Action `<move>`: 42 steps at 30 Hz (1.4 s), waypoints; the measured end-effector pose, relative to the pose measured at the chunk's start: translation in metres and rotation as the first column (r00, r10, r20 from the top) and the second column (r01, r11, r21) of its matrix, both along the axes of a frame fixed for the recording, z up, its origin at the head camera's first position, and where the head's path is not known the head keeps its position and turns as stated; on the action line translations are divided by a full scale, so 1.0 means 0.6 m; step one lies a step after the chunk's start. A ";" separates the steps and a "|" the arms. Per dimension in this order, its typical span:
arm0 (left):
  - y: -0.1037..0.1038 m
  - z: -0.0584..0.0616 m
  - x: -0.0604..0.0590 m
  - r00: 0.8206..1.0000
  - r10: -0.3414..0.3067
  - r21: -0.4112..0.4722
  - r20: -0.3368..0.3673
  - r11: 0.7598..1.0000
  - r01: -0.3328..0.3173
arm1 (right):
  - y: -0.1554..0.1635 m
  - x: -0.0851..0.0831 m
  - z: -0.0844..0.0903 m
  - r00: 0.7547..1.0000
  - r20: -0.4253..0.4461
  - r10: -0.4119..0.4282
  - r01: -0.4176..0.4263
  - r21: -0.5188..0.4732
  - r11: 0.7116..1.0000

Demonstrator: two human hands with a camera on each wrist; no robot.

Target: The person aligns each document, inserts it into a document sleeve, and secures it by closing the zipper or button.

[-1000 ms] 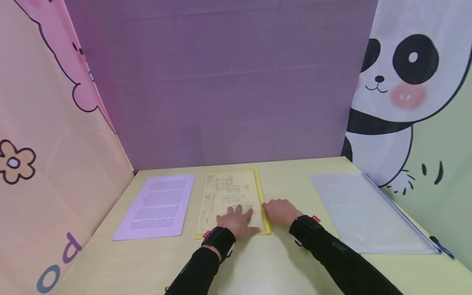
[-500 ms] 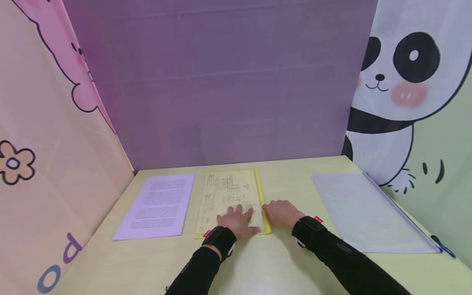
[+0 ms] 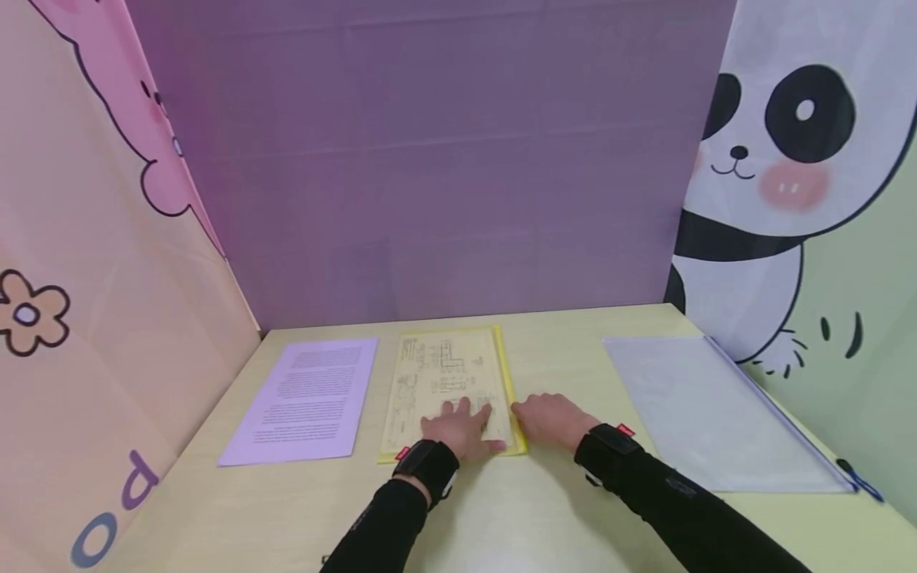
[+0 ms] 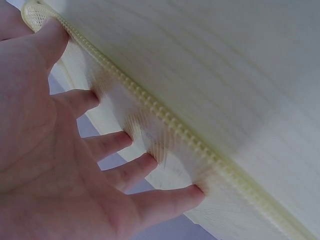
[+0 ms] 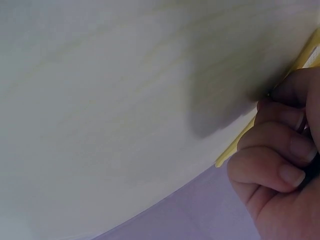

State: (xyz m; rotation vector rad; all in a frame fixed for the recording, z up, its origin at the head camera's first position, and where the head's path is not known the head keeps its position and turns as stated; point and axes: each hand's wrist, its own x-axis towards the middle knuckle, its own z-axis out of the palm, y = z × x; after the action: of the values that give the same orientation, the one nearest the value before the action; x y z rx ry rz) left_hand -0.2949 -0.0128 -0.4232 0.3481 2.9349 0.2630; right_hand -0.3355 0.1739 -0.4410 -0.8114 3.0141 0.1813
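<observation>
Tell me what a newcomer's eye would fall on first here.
Probably the big black-and-white printed panda at the right. Next, the flat yellow zippered pouch near the middle of the pale table, with the left hand spread on it and the right hand at its right edge.

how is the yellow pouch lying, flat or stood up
Flat: in the head view the yellow pouch lies on the table, the left hand spread across its near end.

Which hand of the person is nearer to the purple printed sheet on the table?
The left hand: it rests on the yellow pouch, to the right of the purple printed sheet. The right hand is farther away, at the pouch's right edge.
</observation>
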 end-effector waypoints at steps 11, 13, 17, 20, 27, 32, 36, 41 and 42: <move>0.005 -0.002 -0.002 1.000 0.005 -0.006 0.027 1.000 -0.005 | 0.000 0.004 0.007 0.999 0.039 -0.016 0.016 -0.003 1.000; 0.004 0.001 0.001 1.000 0.004 -0.002 0.025 1.000 -0.004 | 0.000 0.004 0.007 0.999 0.043 -0.016 0.016 -0.005 1.000; 0.002 0.007 0.006 1.000 0.000 0.000 0.016 1.000 0.000 | 0.002 0.004 0.006 0.999 0.038 -0.001 0.002 -0.015 1.000; 0.000 0.010 0.008 1.000 0.001 0.000 0.013 1.000 -0.001 | 0.002 0.004 0.007 0.999 0.048 0.010 -0.009 -0.024 1.000; 0.001 0.009 0.007 1.000 0.002 0.002 0.023 1.000 -0.002 | 0.004 0.006 0.006 0.998 0.062 0.020 -0.019 -0.016 1.000; 0.000 0.007 0.006 1.000 0.006 0.010 0.016 1.000 -0.006 | 0.007 0.010 0.006 0.997 0.063 0.042 -0.042 -0.012 0.999; 0.001 0.001 0.000 1.000 0.004 -0.007 0.008 1.000 -0.004 | 0.010 0.017 0.006 0.996 0.062 0.064 -0.063 -0.024 0.998; 0.001 -0.001 -0.001 1.000 0.003 -0.004 0.009 1.000 -0.003 | 0.010 0.023 0.010 0.995 0.080 0.065 -0.062 -0.039 0.997; 0.001 0.004 0.002 1.000 0.004 0.003 0.012 1.000 -0.004 | 0.010 0.023 0.010 0.995 0.081 0.064 -0.061 -0.040 0.997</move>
State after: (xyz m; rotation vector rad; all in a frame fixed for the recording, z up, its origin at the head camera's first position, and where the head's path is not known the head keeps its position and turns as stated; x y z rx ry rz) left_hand -0.2939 -0.0125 -0.4211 0.3400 2.9237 0.2696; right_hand -0.3218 0.1800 -0.4348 -0.8937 2.9260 0.0898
